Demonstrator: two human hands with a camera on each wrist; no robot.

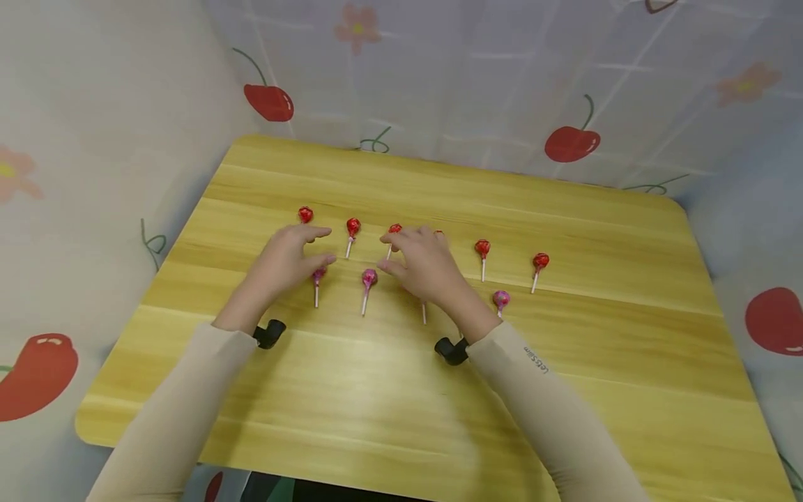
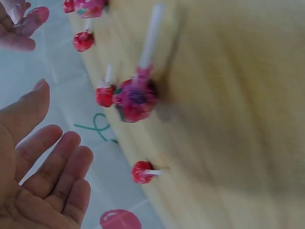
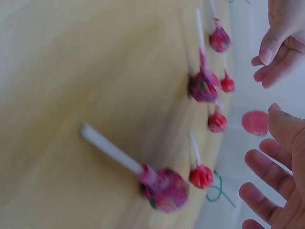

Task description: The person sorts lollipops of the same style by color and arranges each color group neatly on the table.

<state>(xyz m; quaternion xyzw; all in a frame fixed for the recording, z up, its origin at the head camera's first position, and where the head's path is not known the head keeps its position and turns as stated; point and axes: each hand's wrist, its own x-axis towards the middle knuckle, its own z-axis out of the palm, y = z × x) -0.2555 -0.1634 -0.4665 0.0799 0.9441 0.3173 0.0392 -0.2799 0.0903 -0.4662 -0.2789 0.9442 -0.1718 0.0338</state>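
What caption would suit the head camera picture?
Two open hands, left hand and right hand, hover over rows of red and pink lollipops on a wooden table.

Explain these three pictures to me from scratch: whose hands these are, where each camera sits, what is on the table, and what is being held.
No machine here: a person works with two bare hands. The wide picture comes from a camera on the person's head, looking down at a wooden table. The two blurry close-ups come from small cameras strapped to each wrist, each looking past its own palm.

On the table lie lollipops with white sticks: a far row of red lollipops and a nearer row of pink lollipops. A cloth printed with cherries stands behind the table.

The left hand and the right hand hover over the middle of the rows with fingers relaxed. Both wrist views show bare palms, so neither hand holds anything.
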